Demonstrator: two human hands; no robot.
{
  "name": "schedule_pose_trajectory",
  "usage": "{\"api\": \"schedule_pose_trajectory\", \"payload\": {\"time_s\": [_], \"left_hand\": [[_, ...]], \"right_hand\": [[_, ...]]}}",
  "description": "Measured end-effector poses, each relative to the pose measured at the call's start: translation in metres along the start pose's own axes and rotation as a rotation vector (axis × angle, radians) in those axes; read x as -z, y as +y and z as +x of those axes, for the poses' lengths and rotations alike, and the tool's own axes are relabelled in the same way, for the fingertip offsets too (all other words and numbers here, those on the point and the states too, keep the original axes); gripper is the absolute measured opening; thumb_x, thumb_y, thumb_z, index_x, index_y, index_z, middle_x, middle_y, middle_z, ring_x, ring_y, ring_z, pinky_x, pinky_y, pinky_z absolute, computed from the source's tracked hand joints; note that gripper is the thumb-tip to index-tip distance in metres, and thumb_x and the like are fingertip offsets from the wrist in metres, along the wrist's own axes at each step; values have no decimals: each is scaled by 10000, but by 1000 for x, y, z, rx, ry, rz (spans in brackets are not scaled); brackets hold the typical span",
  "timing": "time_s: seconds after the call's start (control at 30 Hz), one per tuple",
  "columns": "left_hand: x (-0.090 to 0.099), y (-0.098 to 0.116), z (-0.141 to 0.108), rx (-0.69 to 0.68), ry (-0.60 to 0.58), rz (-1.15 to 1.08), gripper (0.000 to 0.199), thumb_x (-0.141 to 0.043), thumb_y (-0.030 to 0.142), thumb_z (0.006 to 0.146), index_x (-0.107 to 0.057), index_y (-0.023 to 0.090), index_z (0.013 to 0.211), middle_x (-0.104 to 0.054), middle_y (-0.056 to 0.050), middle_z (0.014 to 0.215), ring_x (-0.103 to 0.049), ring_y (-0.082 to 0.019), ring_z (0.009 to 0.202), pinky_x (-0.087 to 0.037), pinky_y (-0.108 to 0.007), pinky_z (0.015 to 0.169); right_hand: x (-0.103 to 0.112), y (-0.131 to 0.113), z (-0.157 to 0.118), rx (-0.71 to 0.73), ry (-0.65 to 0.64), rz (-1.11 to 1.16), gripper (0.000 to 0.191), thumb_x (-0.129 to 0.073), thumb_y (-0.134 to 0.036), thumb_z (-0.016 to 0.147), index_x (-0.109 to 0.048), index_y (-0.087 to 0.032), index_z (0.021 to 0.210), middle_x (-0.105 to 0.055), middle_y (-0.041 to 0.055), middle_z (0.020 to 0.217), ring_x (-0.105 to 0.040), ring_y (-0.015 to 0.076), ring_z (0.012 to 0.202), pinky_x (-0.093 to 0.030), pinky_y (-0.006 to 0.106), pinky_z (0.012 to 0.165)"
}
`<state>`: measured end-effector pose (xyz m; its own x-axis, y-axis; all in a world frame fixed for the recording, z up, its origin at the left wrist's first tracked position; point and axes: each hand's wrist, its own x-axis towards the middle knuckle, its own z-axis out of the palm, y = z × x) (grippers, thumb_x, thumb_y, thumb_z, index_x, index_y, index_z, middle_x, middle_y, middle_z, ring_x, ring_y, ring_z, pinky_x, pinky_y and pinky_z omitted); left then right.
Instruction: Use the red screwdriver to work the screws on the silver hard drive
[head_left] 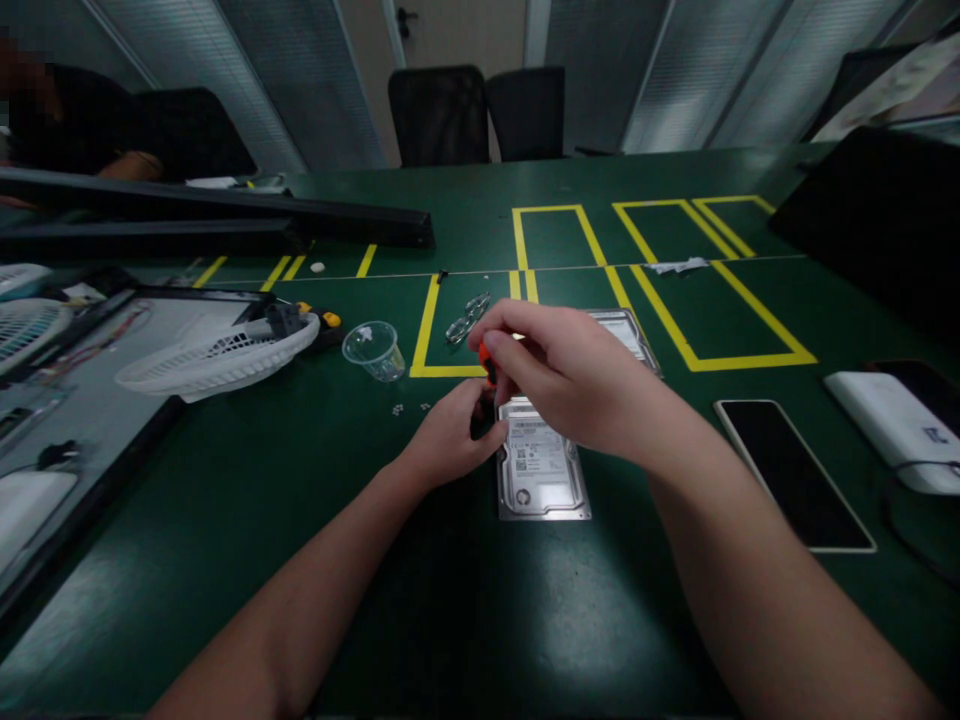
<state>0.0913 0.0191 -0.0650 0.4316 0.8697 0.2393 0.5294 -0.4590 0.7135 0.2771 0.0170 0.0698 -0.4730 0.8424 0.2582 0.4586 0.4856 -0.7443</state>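
A silver hard drive (544, 465) with a white label lies flat on the green table in the middle of the head view. Over its far left corner, my right hand (555, 370) grips a small red and black screwdriver (487, 360), held upright. My left hand (457, 430) is at the drive's left edge, its thumb on the drive and its fingers curled near the tool's lower end; what they hold, if anything, is hidden. The screwdriver's tip cannot be seen. Behind my right hand lies a second hard drive (626, 330), partly covered.
Left of the hands stand a clear plastic cup (375, 350) and tiny screws (397, 409). Glasses (467, 318) lie beyond. A white fan grille (225, 360) rests on a panel at left. A phone (795, 475) and white power bank (900, 430) are at right. A person sits far left.
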Motion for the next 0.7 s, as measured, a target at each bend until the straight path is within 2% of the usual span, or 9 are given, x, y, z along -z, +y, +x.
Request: {"api": "schedule_pose_trajectory", "payload": {"time_s": [0.17,0.27,0.37,0.47,0.7], "left_hand": [[0,-1,0,9,-8,21,184,-667,285,920,-584,200,1059,-681,-67,1006,-628,-219,856,-518,-368,767],[1,-2,0,18,-25,30,183,-655,305,933,-587,194,1061,-704,-94,1047,-662,-252,921,-530,-398,801],[1,-3,0,27,-31,40,199,-659,309,924,-591,195,1072,-718,-106,1078,-686,-275,976,-543,-416,826],[1,-2,0,28,-25,43,229,-667,315,922,-594,197,1105,-717,-108,1119,-693,-276,1006,-553,-419,847],[2,-1,0,23,-26,45,216,-658,321,930,-594,193,1091,-717,-108,1088,-686,-272,962,-554,-424,836]], "right_hand": [[0,2,-1,18,47,-28,171,-546,-305,1048,-637,-197,951,-678,17,862,-581,146,749,-371,310,682],[-1,3,-1,22,61,-32,153,-614,-338,1012,-620,-206,937,-668,0,822,-572,141,711,-371,308,666],[-1,3,-1,40,56,-27,93,-590,-279,1006,-621,-207,955,-668,-2,829,-575,141,724,-376,308,679],[-1,2,0,71,38,-31,134,-548,-241,1020,-643,-201,935,-673,-2,854,-575,136,733,-379,308,687],[0,3,-1,59,20,-2,184,-647,-339,1017,-652,-201,895,-689,-8,844,-606,143,763,-392,310,703]]}}
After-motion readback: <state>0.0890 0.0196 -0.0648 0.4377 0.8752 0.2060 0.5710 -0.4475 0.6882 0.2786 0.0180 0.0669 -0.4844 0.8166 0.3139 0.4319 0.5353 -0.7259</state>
